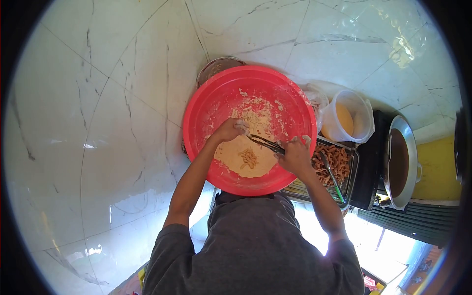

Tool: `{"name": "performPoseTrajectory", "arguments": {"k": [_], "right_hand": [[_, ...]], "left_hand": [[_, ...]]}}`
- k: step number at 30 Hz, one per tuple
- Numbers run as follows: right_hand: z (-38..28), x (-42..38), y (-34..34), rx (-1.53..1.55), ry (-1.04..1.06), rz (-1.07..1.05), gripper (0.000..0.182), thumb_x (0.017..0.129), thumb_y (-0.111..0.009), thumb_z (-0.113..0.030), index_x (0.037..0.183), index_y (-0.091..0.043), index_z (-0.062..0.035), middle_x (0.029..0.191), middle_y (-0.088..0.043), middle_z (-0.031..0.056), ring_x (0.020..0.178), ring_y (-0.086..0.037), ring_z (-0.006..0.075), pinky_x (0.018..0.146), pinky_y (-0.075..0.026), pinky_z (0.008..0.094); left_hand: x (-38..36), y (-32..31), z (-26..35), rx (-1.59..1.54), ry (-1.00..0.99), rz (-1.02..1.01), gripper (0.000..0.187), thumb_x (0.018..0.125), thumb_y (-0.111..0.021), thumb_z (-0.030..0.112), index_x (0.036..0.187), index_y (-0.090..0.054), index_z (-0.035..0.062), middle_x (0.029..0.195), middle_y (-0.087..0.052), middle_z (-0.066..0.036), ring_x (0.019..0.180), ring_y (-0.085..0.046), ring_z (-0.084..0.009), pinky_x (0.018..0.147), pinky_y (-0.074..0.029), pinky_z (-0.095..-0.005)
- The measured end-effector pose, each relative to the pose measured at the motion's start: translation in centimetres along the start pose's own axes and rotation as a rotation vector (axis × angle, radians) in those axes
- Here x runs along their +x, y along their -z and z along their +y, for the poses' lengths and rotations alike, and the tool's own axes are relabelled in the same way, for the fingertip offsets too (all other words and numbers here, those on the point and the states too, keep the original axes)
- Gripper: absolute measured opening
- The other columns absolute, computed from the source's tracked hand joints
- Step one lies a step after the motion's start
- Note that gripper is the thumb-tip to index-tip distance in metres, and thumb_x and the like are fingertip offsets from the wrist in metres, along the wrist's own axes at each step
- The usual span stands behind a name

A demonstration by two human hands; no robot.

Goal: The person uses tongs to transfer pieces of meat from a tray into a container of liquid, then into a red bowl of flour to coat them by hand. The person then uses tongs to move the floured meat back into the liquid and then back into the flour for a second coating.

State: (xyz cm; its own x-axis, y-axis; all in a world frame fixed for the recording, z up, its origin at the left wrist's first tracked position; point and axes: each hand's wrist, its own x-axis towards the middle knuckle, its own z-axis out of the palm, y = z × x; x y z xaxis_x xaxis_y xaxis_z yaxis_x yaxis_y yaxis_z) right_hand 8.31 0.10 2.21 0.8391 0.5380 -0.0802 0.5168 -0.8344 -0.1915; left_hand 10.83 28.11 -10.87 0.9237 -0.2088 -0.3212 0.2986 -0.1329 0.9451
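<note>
A large red basin (196,108) holds pale flour (228,156), and more flour is smeared up its inside. A small heap of light-brown strips (248,158) lies on the flour. My right hand (296,156), dusted white at the fingers, grips dark tongs (265,142) that point left over the flour. Over the basin's middle, my left hand (231,130) has its floury fingers closed together beside the tong tips. Whatever is between those fingers is too small to make out.
Right of the basin, a metal tray holds browned strips (341,160) and green-ended tongs (334,179). Behind it stands a clear plastic bucket (361,115) with yellow liquid. A wide metal pan (413,167) of brown liquid sits farther right. Tiled walls (123,98) border the left and back.
</note>
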Motion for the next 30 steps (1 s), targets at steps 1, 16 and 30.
{"name": "performPoseTrajectory", "arguments": {"k": [1, 16, 30], "right_hand": [[0.1, -0.1, 0.0, -0.001, 0.002, -0.015, 0.032, 0.073, -0.072, -0.03, 0.099, -0.071, -0.0114, 0.076, -0.066, 0.013, 0.098, -0.061, 0.029, 0.102, -0.025, 0.0537], [6.7, -0.8, 4.2, -0.114, -0.287, 0.554, 0.035, 0.08, -0.07, -0.035, 0.108, -0.072, -0.0145, 0.082, -0.066, 0.0092, 0.09, -0.062, 0.0259, 0.094, -0.033, 0.0487], [20.2, 0.1, 9.1, -0.288, -0.849, 0.113, 0.04, 0.075, -0.061, -0.03, 0.11, -0.07, -0.0114, 0.105, -0.071, 0.0147, 0.105, -0.065, 0.0336, 0.098, -0.035, 0.0573]], "left_hand": [[0.0, 0.1, 0.0, 0.019, 0.012, -0.003, 0.031, 0.083, -0.068, 0.008, 0.113, -0.066, 0.0009, 0.099, -0.07, -0.009, 0.093, -0.065, -0.0153, 0.084, -0.05, -0.0279], [1.6, -0.3, 0.8, 0.918, 0.386, 0.596, 0.033, 0.085, -0.065, 0.025, 0.113, -0.062, 0.0074, 0.112, -0.066, -0.017, 0.104, -0.064, -0.0335, 0.089, -0.05, -0.0482], [2.9, -0.2, 0.2, 0.866, 0.286, 0.546, 0.032, 0.088, -0.055, 0.017, 0.118, -0.058, 0.0057, 0.11, -0.066, -0.019, 0.105, -0.064, -0.0329, 0.094, -0.044, -0.0509]]}}
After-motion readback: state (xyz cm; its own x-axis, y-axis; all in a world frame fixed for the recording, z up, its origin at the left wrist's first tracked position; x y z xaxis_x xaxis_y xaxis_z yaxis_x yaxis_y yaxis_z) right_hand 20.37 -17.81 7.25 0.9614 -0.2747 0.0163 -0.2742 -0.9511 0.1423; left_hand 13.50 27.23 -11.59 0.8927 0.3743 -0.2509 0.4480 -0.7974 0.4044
